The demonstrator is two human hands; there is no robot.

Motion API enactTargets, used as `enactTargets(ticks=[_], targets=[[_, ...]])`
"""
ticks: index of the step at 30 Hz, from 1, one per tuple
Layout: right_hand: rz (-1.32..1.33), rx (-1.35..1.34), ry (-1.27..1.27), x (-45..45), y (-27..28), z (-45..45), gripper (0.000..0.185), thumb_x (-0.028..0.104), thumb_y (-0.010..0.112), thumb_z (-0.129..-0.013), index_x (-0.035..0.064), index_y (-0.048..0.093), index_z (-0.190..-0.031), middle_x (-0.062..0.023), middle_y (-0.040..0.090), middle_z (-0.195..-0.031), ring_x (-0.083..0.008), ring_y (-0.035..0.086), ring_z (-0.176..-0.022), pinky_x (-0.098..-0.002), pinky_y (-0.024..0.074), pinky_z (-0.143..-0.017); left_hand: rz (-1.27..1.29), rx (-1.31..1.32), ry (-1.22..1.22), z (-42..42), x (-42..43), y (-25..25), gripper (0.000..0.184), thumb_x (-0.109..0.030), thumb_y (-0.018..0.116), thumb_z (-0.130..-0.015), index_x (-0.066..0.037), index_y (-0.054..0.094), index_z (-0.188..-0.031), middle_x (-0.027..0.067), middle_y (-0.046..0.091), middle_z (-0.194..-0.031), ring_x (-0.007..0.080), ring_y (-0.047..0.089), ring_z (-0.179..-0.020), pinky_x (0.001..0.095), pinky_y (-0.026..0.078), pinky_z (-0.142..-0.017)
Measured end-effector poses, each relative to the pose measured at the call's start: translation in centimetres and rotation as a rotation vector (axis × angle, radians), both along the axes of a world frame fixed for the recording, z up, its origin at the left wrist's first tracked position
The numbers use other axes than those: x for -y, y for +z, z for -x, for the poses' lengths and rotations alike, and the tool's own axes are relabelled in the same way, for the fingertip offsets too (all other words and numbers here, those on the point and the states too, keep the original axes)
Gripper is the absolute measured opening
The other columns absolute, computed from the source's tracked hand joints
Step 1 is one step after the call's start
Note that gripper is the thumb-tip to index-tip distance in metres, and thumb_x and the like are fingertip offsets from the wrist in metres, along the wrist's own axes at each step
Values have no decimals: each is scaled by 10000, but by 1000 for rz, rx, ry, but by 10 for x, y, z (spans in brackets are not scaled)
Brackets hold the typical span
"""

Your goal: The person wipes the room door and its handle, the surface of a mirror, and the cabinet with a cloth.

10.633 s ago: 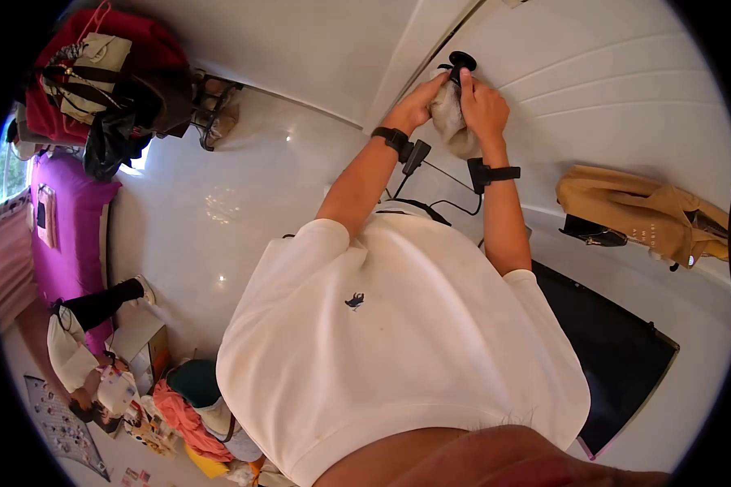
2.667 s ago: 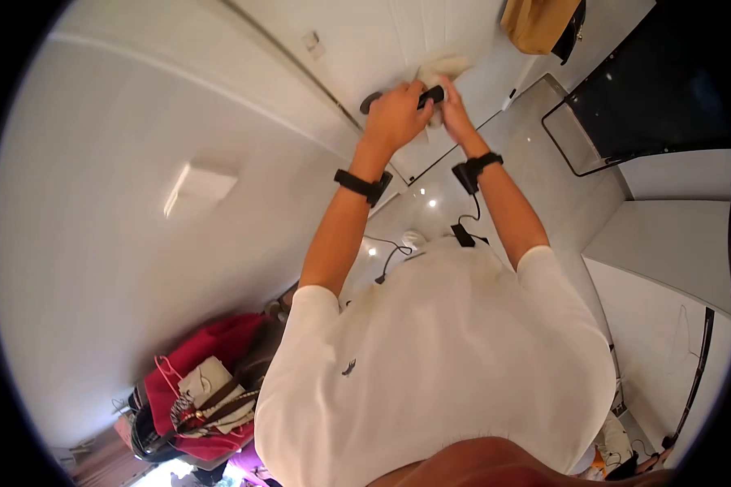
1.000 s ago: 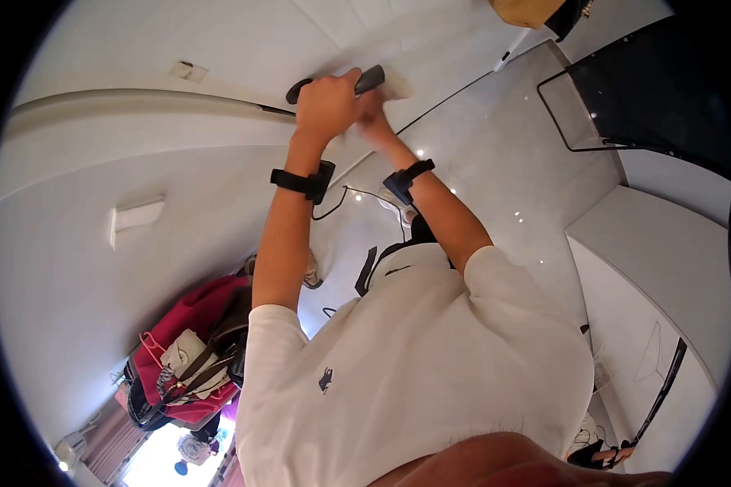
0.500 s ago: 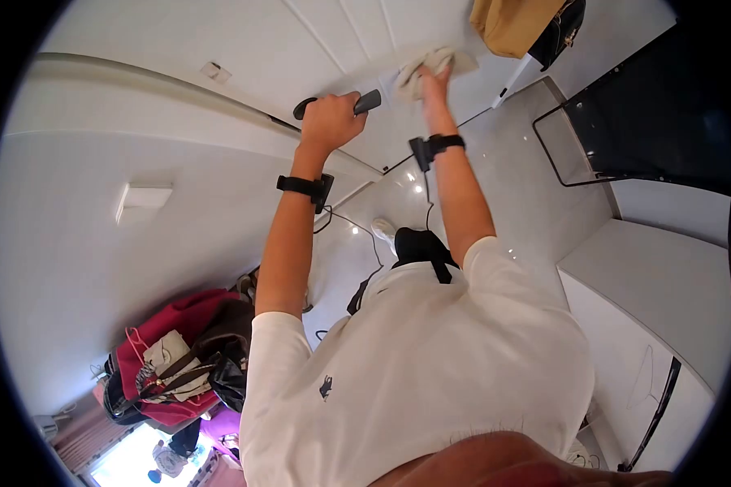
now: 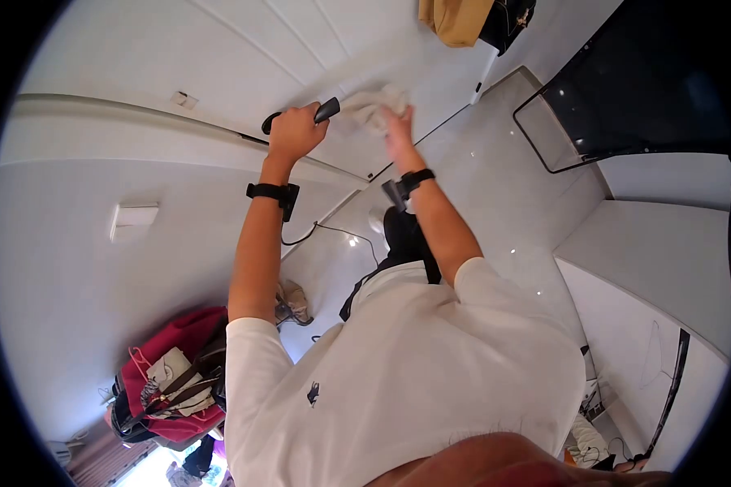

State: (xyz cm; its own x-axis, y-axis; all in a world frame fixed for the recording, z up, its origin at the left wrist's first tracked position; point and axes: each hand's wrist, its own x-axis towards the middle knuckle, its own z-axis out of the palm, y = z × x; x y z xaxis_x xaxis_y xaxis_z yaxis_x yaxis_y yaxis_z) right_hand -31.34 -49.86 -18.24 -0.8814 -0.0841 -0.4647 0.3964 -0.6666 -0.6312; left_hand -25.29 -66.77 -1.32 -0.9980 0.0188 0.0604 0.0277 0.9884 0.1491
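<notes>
My left hand (image 5: pixel 295 132) is wrapped round the black door handle (image 5: pixel 326 110) on a white door (image 5: pixel 260 57). To the right of it, my right hand (image 5: pixel 398 128) holds a pale cloth (image 5: pixel 371 108) against the door's face; cloth and fingers are slightly blurred. Each wrist wears a black strap with a small dark device, and a thin cable hangs from the left one.
A tan bag (image 5: pixel 455 20) hangs at the top beside a black one. Right: a dark panel (image 5: pixel 642 89) with a wire frame and a white cabinet (image 5: pixel 650 252). Lower left: a pile of red clothing and bags (image 5: pixel 179 381). A light switch (image 5: pixel 136 216) is on the wall.
Since half a second ago, my right hand and the cloth have moved down the door, nearer the handle. My left hand stays round the handle. The whole view has shifted a little.
</notes>
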Motion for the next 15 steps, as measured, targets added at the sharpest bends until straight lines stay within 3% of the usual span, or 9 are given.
enactTargets(ticks=[3, 5, 6, 8, 10, 12, 15], targets=[[59, -113, -171, -43, -19, 39, 621, 65, 682, -882, 91, 360, -1413, -101, 547, -1299, -252, 555, -1188, -394, 496, -981, 61, 2, -4, -3, 3, -1, 181, -259, 616, -850, -81, 639, -873, 171, 651, -671, 391, 651, -660, 501, 518, -606], [10, -72, -258, -55, -23, 49, 579, 127, 683, -893, 183, 391, -1390, -72, 554, -1308, -246, 565, -1179, -424, 502, -953, 45, 24, 25, 0, 1, 0, 176, -255, 622, -848, -80, 632, -863, 174, 649, -671, 393, 651, -662, 500, 516, -602], [8, -73, -258, -50, -31, 47, 579, 127, 683, -893, 183, 391, -1390, -72, 554, -1308, -246, 565, -1179, -424, 502, -953, 43, 23, 25, 0, 0, -1, 176, -255, 622, -848, -80, 632, -863, 174, 649, -671, 393, 651, -662, 500, 516, -602], [-38, -143, -100, -14, -56, 32, 690, 88, 663, -906, 155, 316, -1500, -103, 552, -1336, -226, 566, -1178, -372, 497, -967, 51, 11, 9, 0, 2, -3, 178, -262, 632, -849, -84, 631, -855, 177, 643, -656, 396, 644, -631, 495, 515, -582], [-231, -261, 21, 44, -90, 10, 659, 182, 664, -931, 169, 325, -1496, -83, 522, -1372, -209, 543, -1203, -352, 496, -939, 79, -31, 4, -2, 4, -5, 178, -267, 637, -847, -89, 635, -856, 176, 640, -647, 394, 642, -616, 492, 516, -575], [-111, -100, 183, 78, -50, -30, 632, 282, 656, -947, 164, 340, -1482, -58, 484, -1401, -206, 518, -1214, -325, 489, -910, 87, -74, 32, -4, 4, -9, 179, -272, 642, -845, -94, 639, -858, 175, 637, -637, 392, 639, -601, 489, 517, -568], [5, 112, 331, 107, -61, -46, 608, 324, 651, -952, 182, 355, -1464, -21, 458, -1415, -201, 499, -1209, -362, 494, -882, 75, -41, 53, -2, 3, -7, 185, -272, 688, -819, -102, 629, -860, 164, 629, -631, 391, 634, -613, 486, 512, -568]])
